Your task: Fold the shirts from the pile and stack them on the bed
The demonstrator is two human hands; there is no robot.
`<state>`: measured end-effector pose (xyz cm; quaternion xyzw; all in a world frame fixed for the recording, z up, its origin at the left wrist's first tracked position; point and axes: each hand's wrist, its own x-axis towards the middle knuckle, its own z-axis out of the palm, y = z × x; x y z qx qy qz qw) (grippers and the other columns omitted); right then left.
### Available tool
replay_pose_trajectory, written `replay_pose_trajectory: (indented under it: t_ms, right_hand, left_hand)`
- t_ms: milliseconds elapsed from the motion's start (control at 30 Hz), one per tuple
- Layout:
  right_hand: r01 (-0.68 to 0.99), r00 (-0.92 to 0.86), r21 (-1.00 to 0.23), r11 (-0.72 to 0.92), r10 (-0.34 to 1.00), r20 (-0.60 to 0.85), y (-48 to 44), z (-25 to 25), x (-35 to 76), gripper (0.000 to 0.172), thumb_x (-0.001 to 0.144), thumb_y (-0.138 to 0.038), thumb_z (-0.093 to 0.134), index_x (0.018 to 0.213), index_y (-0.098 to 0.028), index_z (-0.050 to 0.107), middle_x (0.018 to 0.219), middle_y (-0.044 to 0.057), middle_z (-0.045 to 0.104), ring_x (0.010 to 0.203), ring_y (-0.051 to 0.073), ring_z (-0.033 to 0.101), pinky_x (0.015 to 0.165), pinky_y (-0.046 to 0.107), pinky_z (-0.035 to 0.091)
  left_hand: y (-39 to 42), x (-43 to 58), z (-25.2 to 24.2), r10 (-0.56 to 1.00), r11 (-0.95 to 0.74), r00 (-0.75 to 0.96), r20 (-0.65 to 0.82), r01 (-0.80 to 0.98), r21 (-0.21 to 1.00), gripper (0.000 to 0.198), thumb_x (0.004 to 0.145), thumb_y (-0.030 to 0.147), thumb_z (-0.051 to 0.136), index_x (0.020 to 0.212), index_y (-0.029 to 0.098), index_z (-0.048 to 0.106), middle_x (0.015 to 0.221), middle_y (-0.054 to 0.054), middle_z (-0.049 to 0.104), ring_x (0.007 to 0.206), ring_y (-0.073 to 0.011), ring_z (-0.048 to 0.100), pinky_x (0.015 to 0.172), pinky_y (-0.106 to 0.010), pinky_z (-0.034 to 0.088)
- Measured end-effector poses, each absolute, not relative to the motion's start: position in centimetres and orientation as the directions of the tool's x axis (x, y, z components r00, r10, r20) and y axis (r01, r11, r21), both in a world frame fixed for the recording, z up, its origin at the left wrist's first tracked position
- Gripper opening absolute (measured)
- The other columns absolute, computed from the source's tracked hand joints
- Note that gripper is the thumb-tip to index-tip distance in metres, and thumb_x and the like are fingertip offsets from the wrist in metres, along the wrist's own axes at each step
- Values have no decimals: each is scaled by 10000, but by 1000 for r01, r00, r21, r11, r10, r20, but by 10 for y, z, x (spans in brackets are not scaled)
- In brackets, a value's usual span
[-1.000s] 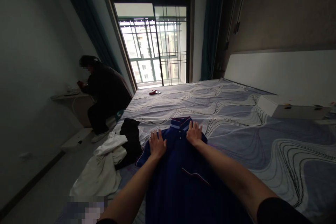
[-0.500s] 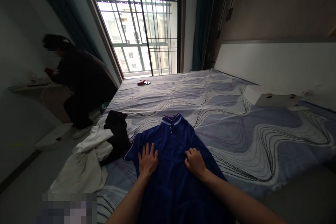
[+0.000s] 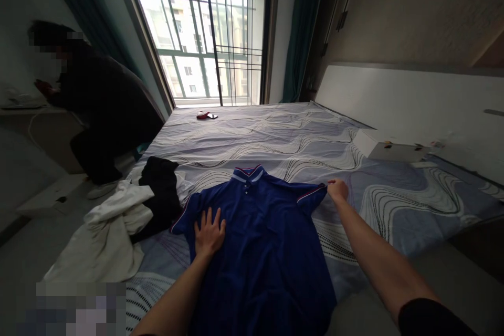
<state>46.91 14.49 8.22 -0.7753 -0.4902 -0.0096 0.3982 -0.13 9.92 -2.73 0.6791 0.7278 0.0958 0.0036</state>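
Observation:
A blue polo shirt (image 3: 255, 241) lies front up on the bed, its striped collar toward the window and its lower part toward me. My left hand (image 3: 209, 232) rests flat on the left side of its chest, fingers spread. Out at the right, my right hand (image 3: 337, 189) pinches the edge of the right sleeve, which is pulled out sideways from the body of the shirt. The left sleeve lies spread near the dark clothes. My right fingertips are partly hidden by the hand itself.
The patterned bed sheet (image 3: 268, 134) spreads under everything. Left of the shirt lie a black garment (image 3: 159, 189) and pale clothes (image 3: 114, 220). A white box (image 3: 397, 151) stands by the headboard at right. A phone (image 3: 212, 116) lies toward the window. A person in dark clothes (image 3: 106, 100) sits at left.
My right hand has gone from the shirt's chest out to the right sleeve, which now stretches outward in its grip. The left hand stays flat on the shirt. The view has shifted slightly.

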Motion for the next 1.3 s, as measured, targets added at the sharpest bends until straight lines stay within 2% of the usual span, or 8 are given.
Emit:
replay_pose_trajectory:
  t_ms: [100, 233, 567, 800, 967, 1133, 1200, 1300]
  right_hand:
    - [809, 458, -559, -180, 790, 407, 120, 53, 423, 407, 912, -250, 459, 1212, -87, 681, 1210, 230, 646, 1172, 310, 568, 1026, 481, 389]
    - [901, -222, -328, 285, 951, 217, 80, -2, 356, 516, 913, -461, 551, 1409, -318, 557, 1569, 47, 415, 1461, 275, 300, 1185, 468, 222]
    - [931, 324, -188, -312, 945, 34, 44, -35, 388, 588, 1023, -470, 296, 1578, -278, 286, 1665, 64, 208, 1523, 285, 154, 1200, 542, 136]
    - [936, 294, -216, -277, 955, 49, -39, -32, 357, 590, 1006, -368, 346, 1571, -204, 316, 1663, 90, 197, 1526, 332, 123, 1202, 585, 91]
    - [899, 136, -423, -117, 991, 14, -139, -27, 331, 543, 986, -428, 391, 1487, -231, 464, 1627, 80, 309, 1514, 306, 197, 1214, 557, 146]
    - [620, 446, -725, -300, 895, 11, -241, -49, 293, 772, 795, -582, 643, 1397, -124, 490, 1476, 235, 461, 1419, 397, 364, 1154, 526, 324]
    - [297, 568, -827, -477, 785, -249, -256, -59, 288, 826, 684, -625, 719, 1302, -105, 545, 1318, 242, 598, 1329, 427, 475, 1076, 513, 421]
    - [-231, 373, -777, -585, 685, -626, -247, -64, 299, 648, 614, -654, 741, 1004, -144, 662, 992, 161, 737, 1098, 373, 659, 874, 414, 547]
  left_hand:
    - [100, -1, -28, 990, 60, -77, 121, 988, 141, 579, 984, 470, 313, 1531, 289, 371, 1634, -104, 309, 1511, -336, 233, 1178, -607, 219]
    - [100, -2, -29, 991, 54, -67, 112, 991, 122, 588, 985, 473, 288, 1542, 291, 347, 1641, -108, 291, 1517, -337, 216, 1174, -605, 224]
    - [88, -2, -15, 999, 8, -2, -52, 993, 116, 715, 964, 578, 274, 1581, 219, 228, 1676, -114, 144, 1540, -362, 89, 1199, -609, 149]
    - [-35, 4, -12, 980, -130, 168, -103, 944, 302, 660, 957, 497, 401, 1560, 248, 302, 1674, -78, 182, 1546, -317, 98, 1212, -597, 153]
    - [-190, 12, -27, 991, -97, 43, 128, 887, 452, 545, 913, 479, 495, 1411, 265, 551, 1586, -108, 375, 1487, -316, 293, 1191, -521, 295]
    - [-300, 27, -63, 897, 324, -427, 113, 810, 489, 791, 750, 666, 615, 1296, 93, 605, 1221, -254, 580, 1210, -405, 564, 1047, -533, 455]
    - [-305, 26, -67, 855, 464, -518, -27, 740, 488, 842, 672, 714, 647, 1241, 93, 635, 1157, -255, 620, 1157, -450, 591, 995, -570, 475]
    - [-276, 18, -49, 838, 529, -483, -255, 602, 599, 710, 672, 702, 630, 1069, 118, 710, 1065, -221, 697, 1115, -448, 628, 995, -569, 473]
